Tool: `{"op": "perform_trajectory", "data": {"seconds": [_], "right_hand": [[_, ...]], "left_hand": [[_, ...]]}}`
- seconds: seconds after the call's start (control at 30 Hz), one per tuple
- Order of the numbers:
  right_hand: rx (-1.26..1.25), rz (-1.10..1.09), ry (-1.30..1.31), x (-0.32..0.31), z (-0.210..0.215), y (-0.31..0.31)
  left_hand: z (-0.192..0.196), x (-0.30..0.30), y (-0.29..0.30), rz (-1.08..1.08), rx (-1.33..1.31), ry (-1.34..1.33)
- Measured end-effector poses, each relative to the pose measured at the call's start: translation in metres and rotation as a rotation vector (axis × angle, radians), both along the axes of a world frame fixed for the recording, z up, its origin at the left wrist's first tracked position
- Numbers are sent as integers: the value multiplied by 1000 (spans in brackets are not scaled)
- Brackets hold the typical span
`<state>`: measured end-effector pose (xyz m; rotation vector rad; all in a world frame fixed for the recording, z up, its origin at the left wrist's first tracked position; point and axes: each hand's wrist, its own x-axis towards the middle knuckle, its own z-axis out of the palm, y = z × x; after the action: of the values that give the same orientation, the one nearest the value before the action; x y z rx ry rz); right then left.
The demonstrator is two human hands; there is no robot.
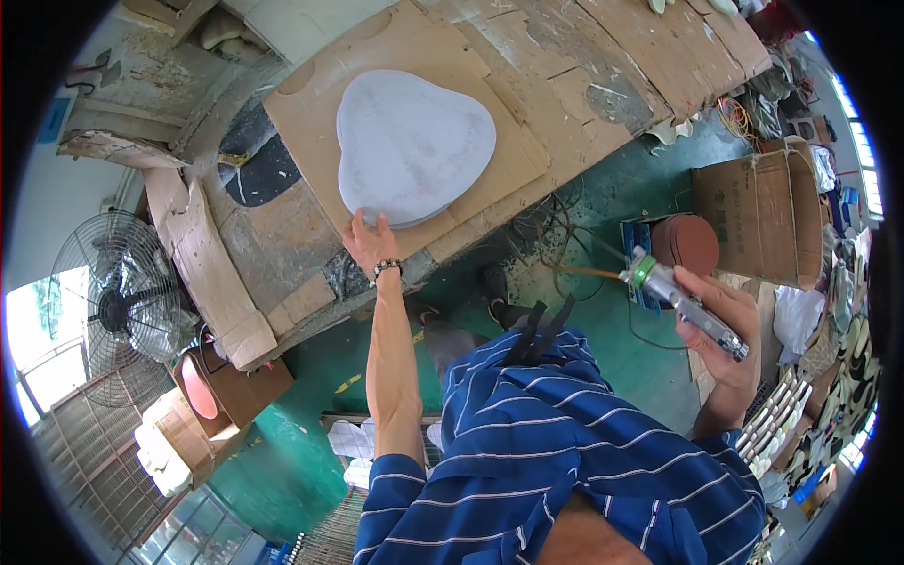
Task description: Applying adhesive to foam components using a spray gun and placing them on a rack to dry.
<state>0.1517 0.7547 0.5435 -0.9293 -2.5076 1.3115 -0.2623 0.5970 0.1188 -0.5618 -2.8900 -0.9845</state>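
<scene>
A pale grey, rounded, three-lobed pad (414,141), shaped somewhat like a seat, lies flat on a cardboard sheet (523,165) on the workbench. My left hand (371,247), with a beaded bracelet at its wrist, grips the pad's near left edge; part of the grip under the edge is hidden. Off the bench to the right, my right hand (730,315) is wrapped round a silver hand tool (692,311) with a green collar. A thin brownish hose seems to run to the collar end. The tool is apart from the pad.
The worn, cardboard-covered bench (603,56) stretches to the far right. A tangle of hoses (565,235) hangs below its edge. Reddish-brown round discs (685,247) and a large cardboard box (758,217) are at right. A standing fan (115,306) is at left.
</scene>
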Motion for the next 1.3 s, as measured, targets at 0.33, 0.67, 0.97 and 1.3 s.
{"op": "perform_trajectory", "data": {"seconds": [0.33, 0.67, 0.97, 1.3], "right_hand": [[64, -137, 136, 22, -19, -3], [-55, -41, 230, 6, -16, -10], [-16, 9, 223, -3, -22, -7], [1, -6, 115, 9, -15, 5]], "left_hand": [[21, -3, 9, -49, -204, 85], [-20, -13, 29, 499, 813, -779], [-8, 2, 40, 489, 967, -959], [-10, -1, 44, 477, 895, -933]]}}
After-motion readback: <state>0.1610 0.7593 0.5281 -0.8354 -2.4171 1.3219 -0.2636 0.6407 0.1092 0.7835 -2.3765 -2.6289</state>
